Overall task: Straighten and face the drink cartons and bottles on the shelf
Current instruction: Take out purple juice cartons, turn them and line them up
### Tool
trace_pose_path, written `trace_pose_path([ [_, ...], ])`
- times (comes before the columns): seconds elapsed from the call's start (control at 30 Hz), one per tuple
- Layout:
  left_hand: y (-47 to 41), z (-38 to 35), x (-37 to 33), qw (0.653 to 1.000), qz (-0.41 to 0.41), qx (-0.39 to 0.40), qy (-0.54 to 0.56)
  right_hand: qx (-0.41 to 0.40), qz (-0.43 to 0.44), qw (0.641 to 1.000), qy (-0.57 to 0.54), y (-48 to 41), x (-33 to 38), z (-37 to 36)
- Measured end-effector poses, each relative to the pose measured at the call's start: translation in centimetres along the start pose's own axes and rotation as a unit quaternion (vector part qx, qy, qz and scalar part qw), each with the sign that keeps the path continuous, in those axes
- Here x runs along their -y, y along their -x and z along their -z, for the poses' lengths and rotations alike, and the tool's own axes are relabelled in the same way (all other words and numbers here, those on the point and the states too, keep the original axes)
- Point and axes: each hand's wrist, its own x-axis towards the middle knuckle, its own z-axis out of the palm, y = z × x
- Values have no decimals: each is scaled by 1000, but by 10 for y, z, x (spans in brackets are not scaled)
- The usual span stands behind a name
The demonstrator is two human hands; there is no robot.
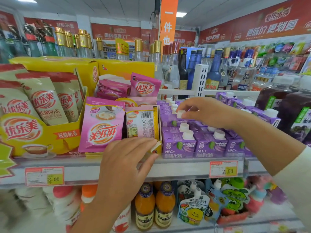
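Purple grape-juice cartons (178, 145) with white screw caps stand in rows on the middle shelf (176, 167). My right hand (208, 111) reaches over them and pinches the white cap (180, 113) of a carton in a back row. My left hand (127, 163) hovers at the shelf's front edge, fingers loosely spread, fingertips near the torn flap of the yellow display box (157, 145). Dark grape-juice bottles (296, 115) stand at the far right of the same shelf.
Pink milk-tea sachets (101, 125) and yellow milk-tea boxes (38, 132) fill the shelf's left half. Orange juice bottles (154, 206) and drink pouches (193, 209) sit on the shelf below. Liquor bottles (170, 71) line the top. Price tags (223, 169) hang on the front rail.
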Motion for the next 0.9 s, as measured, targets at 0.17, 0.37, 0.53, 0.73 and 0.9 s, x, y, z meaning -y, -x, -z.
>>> trace_pose_path([
  [0.17, -2, 6, -4, 998, 40, 38, 21, -172, 30, 974, -146, 44, 19, 12],
  [0.37, -2, 13, -41, 988, 85, 46, 120, -175, 30, 950, -255, 121, 28, -21],
  [0.53, 9, -9, -77, 823, 276, 211, 449, -156, -9, 922, -355, 152, 14, -67],
  [0.73, 32, -35, -92, 728, 349, 222, 546, -173, -83, 850, -491, 180, -7, -112],
  [0.9, 44, -45, -96, 668, 397, 250, 578, -221, -139, 828, -496, 195, -18, -125],
])
